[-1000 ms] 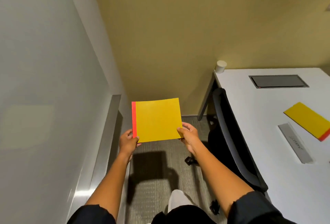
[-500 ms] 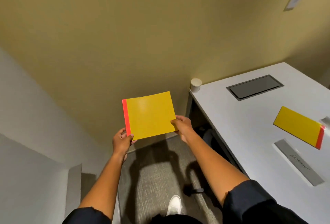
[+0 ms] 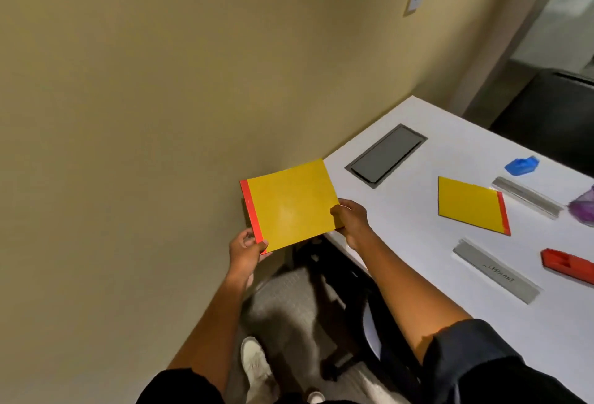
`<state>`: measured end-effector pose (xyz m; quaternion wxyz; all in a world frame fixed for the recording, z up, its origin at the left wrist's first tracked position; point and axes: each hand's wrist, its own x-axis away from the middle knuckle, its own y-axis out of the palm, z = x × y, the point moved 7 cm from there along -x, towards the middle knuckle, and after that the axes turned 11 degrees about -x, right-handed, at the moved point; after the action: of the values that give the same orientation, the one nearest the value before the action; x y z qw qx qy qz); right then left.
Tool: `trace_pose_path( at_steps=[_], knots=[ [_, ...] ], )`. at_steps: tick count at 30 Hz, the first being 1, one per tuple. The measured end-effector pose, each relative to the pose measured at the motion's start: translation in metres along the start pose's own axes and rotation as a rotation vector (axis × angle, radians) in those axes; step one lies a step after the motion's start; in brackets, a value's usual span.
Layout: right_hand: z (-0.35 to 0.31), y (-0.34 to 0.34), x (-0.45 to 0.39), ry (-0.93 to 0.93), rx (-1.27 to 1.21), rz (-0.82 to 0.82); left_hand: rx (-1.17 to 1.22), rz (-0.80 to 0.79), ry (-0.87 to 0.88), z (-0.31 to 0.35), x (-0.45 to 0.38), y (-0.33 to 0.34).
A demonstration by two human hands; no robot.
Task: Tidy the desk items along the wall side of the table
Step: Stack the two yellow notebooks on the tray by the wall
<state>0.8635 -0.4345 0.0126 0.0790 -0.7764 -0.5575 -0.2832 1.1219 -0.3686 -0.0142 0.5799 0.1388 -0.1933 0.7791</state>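
I hold a yellow notebook with a red spine (image 3: 291, 205) in the air, just off the near-left corner of the white table (image 3: 427, 239), close to the beige wall. My left hand (image 3: 246, 251) pinches its lower-left corner at the red spine. My right hand (image 3: 352, 220) grips its right edge. A second yellow notebook (image 3: 471, 205) lies flat on the table, red spine to the right. Two grey metal bars (image 3: 495, 270) (image 3: 527, 197), a red object (image 3: 567, 265), a blue object (image 3: 522, 165) and a purple object (image 3: 585, 207) lie around it.
A grey recessed panel (image 3: 387, 153) sits in the tabletop near the wall. A black office chair (image 3: 356, 304) stands under the table's near edge, beside my legs and white shoe (image 3: 255, 363). A dark unit (image 3: 553, 114) stands past the table's far side.
My view has swung right toward the table, bringing more desk items into sight. The held notebook has moved with both hands up to the table's corner; the white cup is no longer visible.
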Motion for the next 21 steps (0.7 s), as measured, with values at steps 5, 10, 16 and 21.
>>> trace_pose_path(
  at_steps=[5, 10, 16, 21],
  knots=[
    [-0.045, -0.023, -0.03, -0.063, -0.136, 0.085, -0.037, -0.239, 0.002, 0.038, -0.052, 0.055],
    [-0.068, -0.042, -0.052, -0.11, -0.338, 0.22, -0.026, -0.451, -0.007, 0.071, -0.094, 0.102],
    [-0.07, -0.051, -0.072, -0.125, -0.608, 0.271, 0.053, -0.59, -0.073, 0.085, -0.117, 0.15],
    [-0.074, -0.061, -0.109, -0.084, -0.709, 0.308, 0.072, -0.618, -0.137, 0.086, -0.142, 0.197]
  ],
)
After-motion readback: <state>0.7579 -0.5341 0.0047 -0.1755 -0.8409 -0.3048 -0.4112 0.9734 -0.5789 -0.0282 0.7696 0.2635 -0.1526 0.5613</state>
